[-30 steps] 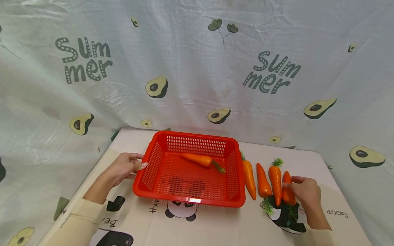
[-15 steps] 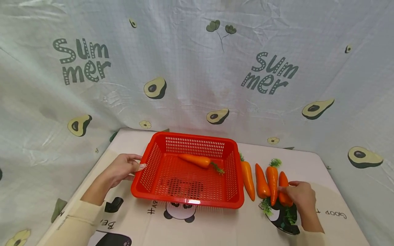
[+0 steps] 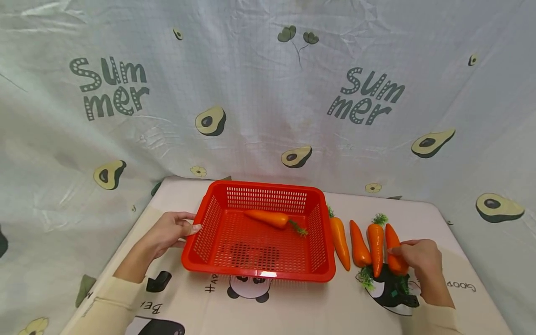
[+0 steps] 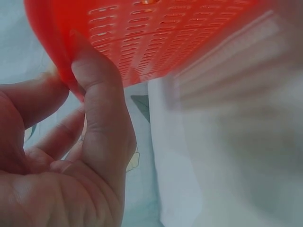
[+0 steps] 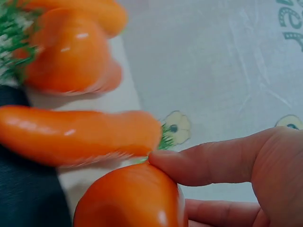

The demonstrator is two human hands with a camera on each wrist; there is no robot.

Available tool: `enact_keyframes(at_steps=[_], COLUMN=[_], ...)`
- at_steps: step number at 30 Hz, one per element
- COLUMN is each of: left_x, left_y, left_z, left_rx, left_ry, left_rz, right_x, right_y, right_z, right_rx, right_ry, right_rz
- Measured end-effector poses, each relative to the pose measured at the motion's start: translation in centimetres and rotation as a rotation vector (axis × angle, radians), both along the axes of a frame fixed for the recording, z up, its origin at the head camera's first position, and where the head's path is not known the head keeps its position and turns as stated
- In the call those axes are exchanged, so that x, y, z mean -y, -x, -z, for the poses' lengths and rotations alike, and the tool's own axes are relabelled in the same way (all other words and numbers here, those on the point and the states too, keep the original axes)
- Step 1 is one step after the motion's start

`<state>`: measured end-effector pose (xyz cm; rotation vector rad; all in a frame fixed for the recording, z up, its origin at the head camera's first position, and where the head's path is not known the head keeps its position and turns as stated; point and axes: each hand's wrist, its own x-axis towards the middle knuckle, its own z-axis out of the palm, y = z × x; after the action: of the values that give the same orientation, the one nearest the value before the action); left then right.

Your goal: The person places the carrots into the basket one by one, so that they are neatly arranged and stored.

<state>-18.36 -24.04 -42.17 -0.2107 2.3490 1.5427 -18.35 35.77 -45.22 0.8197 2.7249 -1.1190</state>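
My left hand (image 3: 167,236) grips the left rim of a red plastic basket (image 3: 293,276), thumb on the rim and fingers beneath. In the left wrist view, the thumb and fingers pinch the edge of the slotted basket wall (image 4: 142,42). One orange carrot (image 3: 270,217) with a green tuft lies inside the basket. On the right, my right hand (image 3: 424,258) pinches the rightmost carrot (image 3: 398,265) between thumb and fingers, its tuft toward the near side. The right wrist view has the thumb on this carrot (image 5: 130,198); the fingers behind it are partly hidden.
Beside the held carrot lie several others: a carrot (image 3: 377,246) with its tuft at the far end, a carrot (image 3: 359,246) tufted nearside, and a carrot (image 3: 341,244) against the basket. A patterned cloth (image 3: 251,83) hangs behind the table (image 3: 259,316).
The right hand, with the rightmost carrot in its pinch, has shifted slightly away from the body and up. The left hand keeps its grip, and the basket stays put.
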Motion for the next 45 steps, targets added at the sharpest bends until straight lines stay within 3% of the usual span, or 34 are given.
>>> enact_keyframes(at_steps=[16, 25, 45], left_x=[0.0, 0.1, 0.1], left_y=[0.0, 0.0, 0.0], left_z=[-0.1, 0.1, 0.1], left_rx=[-0.004, -0.002, -0.007], left_ry=[-0.011, -0.003, -0.023], left_rz=[0.013, 0.0, -0.001], right_x=[1.5, 3.0, 7.4], right_y=[1.9, 2.4, 3.7], right_z=[-3.5, -5.2, -7.1], right_rx=[-0.043, -0.038, -0.053], right_ry=[0.106, 0.139, 0.138], right_rz=[-0.073, -0.179, -0.36])
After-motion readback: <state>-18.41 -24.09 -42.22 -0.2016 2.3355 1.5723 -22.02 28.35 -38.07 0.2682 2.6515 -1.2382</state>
